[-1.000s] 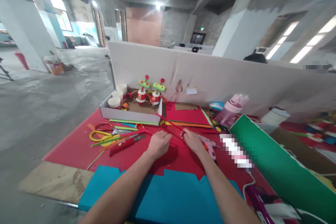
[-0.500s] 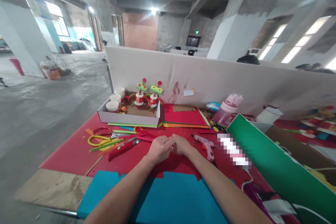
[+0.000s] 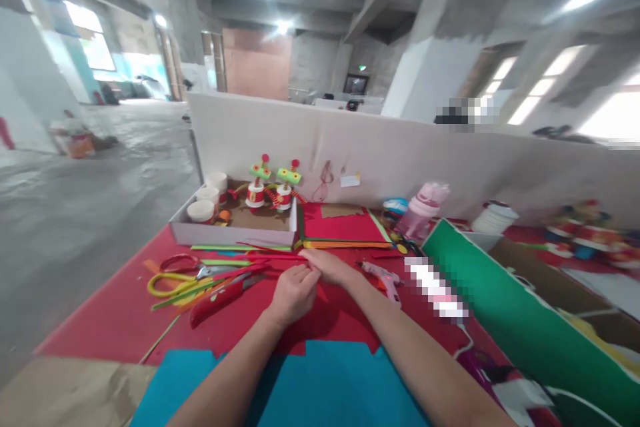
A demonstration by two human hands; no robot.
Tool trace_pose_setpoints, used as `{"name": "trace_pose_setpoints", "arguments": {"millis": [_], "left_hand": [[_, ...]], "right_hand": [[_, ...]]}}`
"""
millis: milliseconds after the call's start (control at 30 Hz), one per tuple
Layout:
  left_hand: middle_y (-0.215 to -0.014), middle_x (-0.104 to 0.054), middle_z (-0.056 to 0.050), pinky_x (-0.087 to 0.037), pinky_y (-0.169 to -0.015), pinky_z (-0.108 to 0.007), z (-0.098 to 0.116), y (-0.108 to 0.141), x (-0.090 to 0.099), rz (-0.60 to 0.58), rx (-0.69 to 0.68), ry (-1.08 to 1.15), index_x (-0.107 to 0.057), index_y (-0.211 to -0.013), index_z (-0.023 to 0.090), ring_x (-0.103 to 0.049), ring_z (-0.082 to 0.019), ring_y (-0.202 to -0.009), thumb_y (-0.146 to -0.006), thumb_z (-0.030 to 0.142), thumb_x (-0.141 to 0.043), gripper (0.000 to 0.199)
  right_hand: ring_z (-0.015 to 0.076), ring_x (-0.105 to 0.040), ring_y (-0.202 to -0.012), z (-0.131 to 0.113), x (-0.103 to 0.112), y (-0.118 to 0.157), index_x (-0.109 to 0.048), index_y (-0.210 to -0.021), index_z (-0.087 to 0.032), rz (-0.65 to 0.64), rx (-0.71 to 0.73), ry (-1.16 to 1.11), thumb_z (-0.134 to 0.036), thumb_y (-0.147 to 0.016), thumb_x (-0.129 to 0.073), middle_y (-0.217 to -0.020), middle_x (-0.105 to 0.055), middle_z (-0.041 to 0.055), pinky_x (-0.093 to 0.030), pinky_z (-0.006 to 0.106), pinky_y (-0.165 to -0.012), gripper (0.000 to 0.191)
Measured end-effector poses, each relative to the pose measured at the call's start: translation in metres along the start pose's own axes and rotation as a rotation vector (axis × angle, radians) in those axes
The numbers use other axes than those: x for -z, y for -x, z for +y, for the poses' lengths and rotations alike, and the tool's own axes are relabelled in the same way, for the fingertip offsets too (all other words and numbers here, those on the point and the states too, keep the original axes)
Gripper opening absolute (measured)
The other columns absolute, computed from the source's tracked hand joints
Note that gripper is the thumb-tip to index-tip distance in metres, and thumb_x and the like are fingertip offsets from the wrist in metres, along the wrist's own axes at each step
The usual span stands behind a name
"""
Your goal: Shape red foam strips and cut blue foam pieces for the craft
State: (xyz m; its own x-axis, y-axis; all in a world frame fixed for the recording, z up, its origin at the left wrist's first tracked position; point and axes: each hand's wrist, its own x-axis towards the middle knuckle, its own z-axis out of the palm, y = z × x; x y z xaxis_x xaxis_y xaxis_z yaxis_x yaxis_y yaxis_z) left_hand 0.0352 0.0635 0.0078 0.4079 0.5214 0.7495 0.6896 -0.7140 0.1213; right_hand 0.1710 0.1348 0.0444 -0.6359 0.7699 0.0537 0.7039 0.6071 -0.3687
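My left hand (image 3: 295, 290) is closed in a fist above the red tabletop. Against it presses my right hand (image 3: 327, 267), bent inward with its fingers closed. The two hands pinch what looks like a red paper strip (image 3: 280, 257), mostly hidden by the fingers, with long red pieces reaching to their left. Beside my left hand lie a red-handled utility knife (image 3: 213, 303), yellow-handled scissors (image 3: 167, 285) and red-handled scissors (image 3: 175, 263), mixed with green and yellow paper strips. A pink glue gun (image 3: 383, 278) rests to the right of my right hand.
A shallow box (image 3: 233, 235) holds white cups and two paper-cup robot figures (image 3: 256, 195). Behind my hands lies a stack of coloured paper (image 3: 333, 223). A pink bottle (image 3: 425, 210), a green-sided box (image 3: 500, 300) and cables stand right. Blue sheets (image 3: 345, 380) cover the near edge.
My hands have shifted slightly left in the view, the right one now reaching farther over the left. The whole view has turned a little to the right.
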Motion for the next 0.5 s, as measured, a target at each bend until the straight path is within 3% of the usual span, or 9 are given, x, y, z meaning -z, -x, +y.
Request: {"name": "trace_pose_setpoints", "arguments": {"millis": [67, 167, 233, 333, 500], "left_hand": [[-0.075, -0.065, -0.008, -0.050, -0.070, -0.031, -0.005, 0.003, -0.002, 0.022, 0.026, 0.008, -0.062, -0.101, 0.019, -0.060, -0.019, -0.073, -0.088, 0.013, -0.040, 0.027], [-0.085, -0.068, -0.008, -0.051, -0.076, -0.032, -0.014, 0.004, -0.007, 0.057, 0.049, 0.018, -0.061, -0.108, 0.020, -0.063, -0.020, -0.082, -0.088, 0.013, -0.042, 0.028], [-0.095, -0.068, -0.009, -0.051, -0.082, -0.033, -0.019, 0.004, -0.011, 0.061, 0.052, 0.033, -0.060, -0.110, 0.020, -0.063, -0.021, -0.092, -0.088, 0.012, -0.042, 0.029], [-0.089, -0.069, -0.008, -0.052, -0.079, -0.032, -0.019, 0.004, -0.014, 0.021, 0.070, 0.036, -0.061, -0.108, 0.019, -0.064, -0.020, -0.085, -0.088, 0.013, -0.042, 0.028], [-0.081, -0.068, -0.007, -0.052, -0.072, -0.029, -0.014, 0.003, -0.016, -0.037, 0.082, 0.032, -0.063, -0.102, 0.019, -0.063, -0.018, -0.077, -0.088, 0.013, -0.041, 0.027]], "right_hand": [[0.0185, -0.059, -0.088, -0.007, -0.002, -0.013, -0.060, -0.103, -0.017, -0.051, 0.051, 0.135, -0.016, -0.086, -0.051, -0.101, -0.066, 0.0062, -0.044, 0.026, -0.075, 0.020], [0.0219, -0.059, -0.091, -0.007, -0.003, -0.027, -0.059, -0.110, -0.017, 0.021, -0.013, 0.309, -0.024, -0.088, -0.052, -0.104, -0.064, 0.0095, -0.045, 0.030, -0.075, 0.023], [0.0231, -0.058, -0.097, -0.002, -0.001, -0.026, -0.059, -0.112, -0.020, 0.086, 0.025, 0.341, -0.034, -0.088, -0.056, -0.106, -0.063, 0.0092, -0.044, 0.032, -0.079, 0.029], [0.0208, -0.056, -0.101, 0.015, 0.007, -0.013, -0.060, -0.112, -0.023, 0.185, 0.019, 0.324, -0.038, -0.090, -0.054, -0.108, -0.063, 0.0067, -0.041, 0.031, -0.084, 0.027], [0.0173, -0.059, -0.094, 0.073, 0.040, 0.014, -0.068, -0.098, -0.021, 0.163, -0.344, 0.419, -0.028, -0.094, -0.045, -0.100, -0.067, 0.0059, -0.039, 0.025, -0.080, 0.024]]}}
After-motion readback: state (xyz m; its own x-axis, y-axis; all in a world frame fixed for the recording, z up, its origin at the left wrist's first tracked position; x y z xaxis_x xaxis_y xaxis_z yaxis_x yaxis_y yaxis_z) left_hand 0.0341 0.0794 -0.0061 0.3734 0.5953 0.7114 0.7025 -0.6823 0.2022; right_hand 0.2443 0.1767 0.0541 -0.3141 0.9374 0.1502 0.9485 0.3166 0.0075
